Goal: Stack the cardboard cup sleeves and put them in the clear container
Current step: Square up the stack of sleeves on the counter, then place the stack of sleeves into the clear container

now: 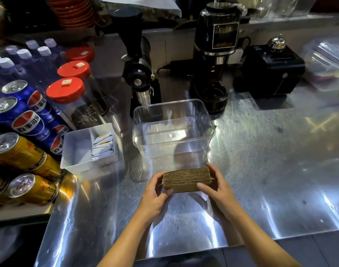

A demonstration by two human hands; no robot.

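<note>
A thick stack of flattened brown cardboard cup sleeves (187,178) stands on edge just above the steel counter, near its front. My left hand (155,197) grips the stack's left end and my right hand (218,187) grips its right end, thumbs on the near face. The clear container (172,149), a rectangular plastic box with nothing inside, sits directly behind the stack, a short gap away.
A white tray (76,151) with sachets sits left of the container. Cola and yellow cans (28,122) and red-lidded jars (66,91) crowd the left side. Two black coffee grinders (215,54) and a black box (272,68) stand behind. The steel counter (270,170) stretches right.
</note>
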